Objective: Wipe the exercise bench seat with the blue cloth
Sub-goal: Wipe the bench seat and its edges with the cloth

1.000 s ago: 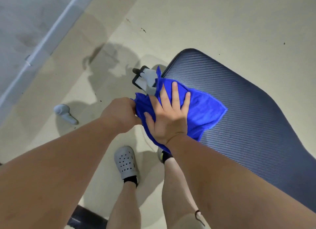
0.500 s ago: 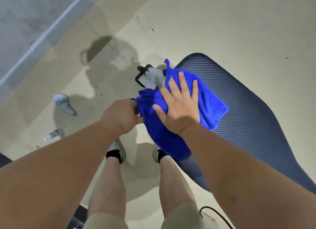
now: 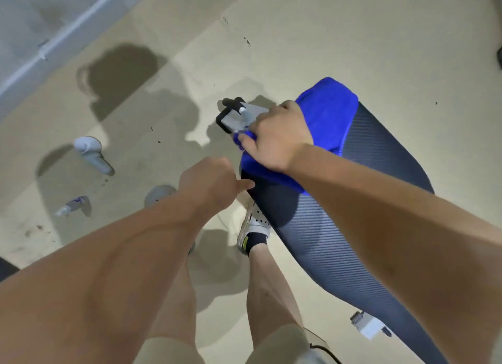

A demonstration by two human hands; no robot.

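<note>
Both hands are at the far end of the exercise bench seat (image 3: 320, 228): my right hand (image 3: 274, 138) presses down on the blue cloth (image 3: 326, 119), fingers curled over its left edge, while my left hand (image 3: 209, 187) is loosely closed, holding nothing, thumb touching the seat's left edge. I judge the wipe is mid-stroke at the far tip. Next I'd drag the cloth toward the near, uncovered stretch, keeping pressure even.

The cloth (image 3: 323, 124) is bright blue and plain. The bench seat (image 3: 339, 241) under it is dark navy with fine diagonal ribbed lines. Left of the seat, the floor (image 3: 353, 37) is pale beige with dark specks. The shoe (image 3: 255, 222) is white with small holes, and the sock (image 3: 255, 241) is black.
</note>
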